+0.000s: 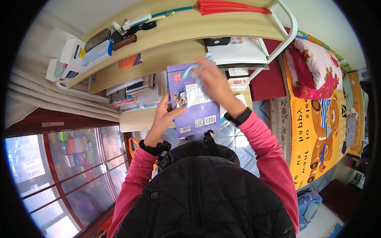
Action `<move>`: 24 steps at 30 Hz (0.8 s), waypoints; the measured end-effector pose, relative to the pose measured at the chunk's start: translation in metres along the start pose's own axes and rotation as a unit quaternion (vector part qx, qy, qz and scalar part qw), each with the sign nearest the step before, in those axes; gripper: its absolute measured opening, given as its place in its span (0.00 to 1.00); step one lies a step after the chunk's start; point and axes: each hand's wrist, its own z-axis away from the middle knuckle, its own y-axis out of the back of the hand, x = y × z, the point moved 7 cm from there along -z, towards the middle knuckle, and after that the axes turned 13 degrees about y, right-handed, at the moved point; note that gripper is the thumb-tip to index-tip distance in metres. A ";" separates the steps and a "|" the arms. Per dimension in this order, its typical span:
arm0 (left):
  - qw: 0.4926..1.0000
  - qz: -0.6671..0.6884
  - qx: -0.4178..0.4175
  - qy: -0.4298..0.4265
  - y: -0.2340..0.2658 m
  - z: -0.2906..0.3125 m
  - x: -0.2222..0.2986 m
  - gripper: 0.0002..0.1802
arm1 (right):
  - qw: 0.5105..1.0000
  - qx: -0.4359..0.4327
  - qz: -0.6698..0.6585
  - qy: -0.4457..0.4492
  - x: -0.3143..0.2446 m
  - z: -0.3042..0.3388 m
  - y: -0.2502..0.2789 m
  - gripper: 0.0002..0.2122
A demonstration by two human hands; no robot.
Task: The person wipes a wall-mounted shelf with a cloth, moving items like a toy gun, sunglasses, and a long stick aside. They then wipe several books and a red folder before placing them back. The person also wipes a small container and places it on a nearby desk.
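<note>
A purple book (203,110) with a glossy cover, a red label and several barcodes stands out in front of me. My left hand (162,117) grips it at its left edge, thumb on the cover and fingers behind. Over the book's upper part is my right hand (217,84), closed on a blue-and-white cloth (189,72). Motion smears the cloth and the fingertips, so I cannot tell whether the cloth touches the cover.
Beyond the book rises a pale wooden shelf (178,29) holding glasses, boxes and a red folding fan (232,7). Stacked books (137,93) fill the lower left. To the right is a bed with a yellow bear blanket (313,135); glass-doored cabinets (75,166) stand left.
</note>
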 end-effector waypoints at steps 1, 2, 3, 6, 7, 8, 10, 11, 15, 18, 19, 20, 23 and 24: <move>1.000 0.003 -0.005 -0.006 -0.004 0.000 0.005 0.29 | 0.997 0.036 0.019 -0.073 0.019 -0.001 0.015 0.16; 1.000 0.004 0.013 0.004 -0.004 0.002 0.006 0.28 | 0.984 0.064 -0.025 -0.163 0.035 0.003 0.030 0.14; 1.000 0.007 0.029 0.008 -0.004 0.004 0.008 0.27 | 0.949 0.073 -0.068 -0.299 0.053 0.013 0.036 0.12; 0.999 0.017 0.039 -0.013 -0.004 0.002 0.012 0.25 | 0.927 0.225 -0.073 -0.290 0.035 0.011 0.065 0.09; 0.999 0.020 0.043 -0.007 -0.003 0.004 0.009 0.24 | 0.942 0.244 -0.117 -0.199 0.017 -0.003 0.058 0.10; 0.999 -0.015 0.042 -0.027 -0.004 0.003 0.010 0.21 | 0.956 0.184 -0.116 -0.199 0.003 -0.013 0.040 0.10; 0.999 -0.016 0.021 -0.040 -0.005 -0.002 0.004 0.20 | 0.978 0.102 -0.123 -0.137 -0.038 -0.039 -0.010 0.12; 0.997 -0.010 0.023 -0.066 -0.002 -0.002 0.003 0.19 | 0.987 0.088 -0.103 -0.091 -0.059 -0.042 -0.024 0.13; 0.985 -0.105 0.112 -0.078 0.037 0.003 -0.002 0.16 | 0.994 0.013 -0.079 0.073 -0.113 -0.036 -0.060 0.12; 0.985 -0.096 0.071 -0.127 0.048 0.004 0.007 0.14 | 0.993 -0.041 -0.074 0.084 -0.100 -0.037 -0.071 0.12; 0.991 -0.057 0.063 -0.105 0.051 0.003 0.006 0.14 | 0.995 -0.015 -0.065 0.070 -0.089 -0.042 -0.070 0.12; 0.996 -0.023 0.053 -0.075 0.054 0.002 0.005 0.13 | 0.998 0.013 -0.054 0.041 -0.074 -0.049 -0.071 0.11; 0.998 0.029 0.043 -0.041 0.057 0.005 0.011 0.15 | 0.994 0.080 0.023 -0.063 -0.024 -0.054 -0.064 0.11; 0.997 0.051 0.044 -0.039 0.059 0.008 0.012 0.15 | 0.989 0.098 0.056 -0.093 -0.011 -0.047 -0.059 0.11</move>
